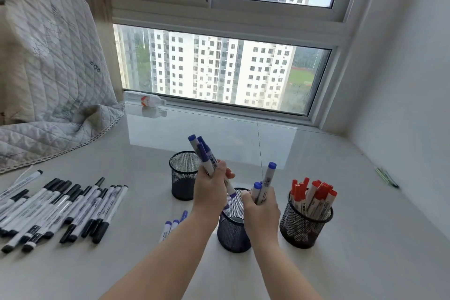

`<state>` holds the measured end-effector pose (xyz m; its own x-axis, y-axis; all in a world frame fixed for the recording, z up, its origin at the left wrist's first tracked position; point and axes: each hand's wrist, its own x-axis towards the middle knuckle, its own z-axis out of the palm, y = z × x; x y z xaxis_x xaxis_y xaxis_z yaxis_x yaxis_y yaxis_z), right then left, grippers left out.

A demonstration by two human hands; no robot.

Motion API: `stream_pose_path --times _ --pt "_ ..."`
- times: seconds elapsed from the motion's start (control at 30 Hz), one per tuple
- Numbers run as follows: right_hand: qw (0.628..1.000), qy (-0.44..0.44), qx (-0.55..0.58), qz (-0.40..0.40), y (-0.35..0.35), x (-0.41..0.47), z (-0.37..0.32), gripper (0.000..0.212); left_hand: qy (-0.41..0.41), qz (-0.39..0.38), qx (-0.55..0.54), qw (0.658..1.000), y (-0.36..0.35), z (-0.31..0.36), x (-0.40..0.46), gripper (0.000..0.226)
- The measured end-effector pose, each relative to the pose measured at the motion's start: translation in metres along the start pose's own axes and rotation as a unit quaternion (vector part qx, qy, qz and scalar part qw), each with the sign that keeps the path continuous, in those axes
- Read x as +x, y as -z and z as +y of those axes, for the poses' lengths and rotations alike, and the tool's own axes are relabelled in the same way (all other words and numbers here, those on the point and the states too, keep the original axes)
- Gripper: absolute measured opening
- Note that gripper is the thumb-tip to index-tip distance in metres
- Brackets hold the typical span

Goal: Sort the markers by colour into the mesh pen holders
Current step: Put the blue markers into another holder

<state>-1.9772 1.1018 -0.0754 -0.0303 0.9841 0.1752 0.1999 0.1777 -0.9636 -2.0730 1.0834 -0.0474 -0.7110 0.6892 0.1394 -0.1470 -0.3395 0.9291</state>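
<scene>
My left hand [211, 190] grips a bundle of blue-capped markers [203, 153] above the middle mesh holder [233, 231]. My right hand [261, 209] holds a few more blue markers [266, 181] upright over the same holder's rim. Red markers [314, 192] fill the right mesh holder [305, 226]. An empty mesh holder [183, 178] stands behind on the left. Many black markers [60, 209] lie loose on the white surface at the left. A few blue markers [171, 225] lie beside my left forearm.
A quilted blanket [48, 80] drapes over the left back of the white sill [341, 263]. A plastic bottle [151, 100] lies by the window frame. A small green object [387, 176] lies near the right wall.
</scene>
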Motion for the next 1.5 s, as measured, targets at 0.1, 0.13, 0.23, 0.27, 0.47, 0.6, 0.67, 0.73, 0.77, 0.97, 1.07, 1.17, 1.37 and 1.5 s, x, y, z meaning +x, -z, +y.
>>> stream_pose_path --times 0.1,0.13,0.23,0.27,0.47,0.6,0.67,0.73,0.77,0.97,1.07,1.17,1.37,1.5 --pt "1.000 0.000 0.024 0.016 -0.002 -0.004 0.001 0.014 0.002 -0.005 0.007 1.000 -0.005 0.003 0.003 0.011" --pt "0.999 0.000 0.040 0.025 -0.003 -0.005 0.001 0.014 0.007 -0.010 0.036 0.999 -0.006 0.000 0.000 0.011" --pt "0.996 0.001 0.083 0.026 -0.005 -0.008 0.003 0.015 0.033 -0.016 0.095 0.995 -0.003 -0.017 -0.011 0.012" --pt "0.996 0.005 0.088 0.022 -0.005 -0.009 0.003 0.016 0.045 -0.017 0.097 0.994 -0.001 -0.023 -0.014 0.013" --pt "0.994 0.025 0.102 0.010 -0.001 -0.008 0.006 0.021 0.074 -0.032 0.110 0.991 0.006 -0.030 -0.014 0.012" --pt "0.994 0.017 0.108 0.022 0.000 -0.008 0.003 0.037 -0.005 -0.022 0.190 0.982 0.009 -0.031 -0.017 0.012" --pt "0.993 0.020 0.112 0.018 0.002 -0.009 0.002 0.046 -0.051 -0.003 0.213 0.976 0.010 -0.031 -0.019 0.019" --pt "0.995 0.022 0.095 0.009 0.004 -0.008 0.002 0.049 -0.076 0.003 0.201 0.977 0.011 -0.031 -0.020 0.022" --pt "0.996 0.024 0.082 0.004 0.005 -0.007 0.002 0.047 -0.085 0.000 0.203 0.976 0.010 -0.031 -0.020 0.021" --pt "0.998 0.010 0.045 -0.038 0.010 -0.004 0.001 0.031 -0.076 -0.042 0.273 0.958 0.015 -0.033 -0.012 0.019" --pt "0.999 0.006 0.016 -0.047 0.014 -0.006 -0.002 0.026 -0.060 -0.083 0.299 0.949 0.021 -0.028 -0.013 0.012" --pt "0.996 0.069 -0.054 0.001 0.014 -0.015 -0.005 0.035 -0.039 -0.114 0.263 0.957 0.031 -0.021 -0.020 0.019" --pt "0.938 0.285 -0.170 0.097 0.007 -0.059 -0.009 0.037 -0.062 -0.061 0.303 0.949 0.088 -0.012 -0.040 0.008" --pt "0.892 0.399 -0.208 0.040 -0.014 -0.090 -0.004 0.032 -0.078 -0.034 0.433 0.897 0.143 -0.013 -0.046 0.012"
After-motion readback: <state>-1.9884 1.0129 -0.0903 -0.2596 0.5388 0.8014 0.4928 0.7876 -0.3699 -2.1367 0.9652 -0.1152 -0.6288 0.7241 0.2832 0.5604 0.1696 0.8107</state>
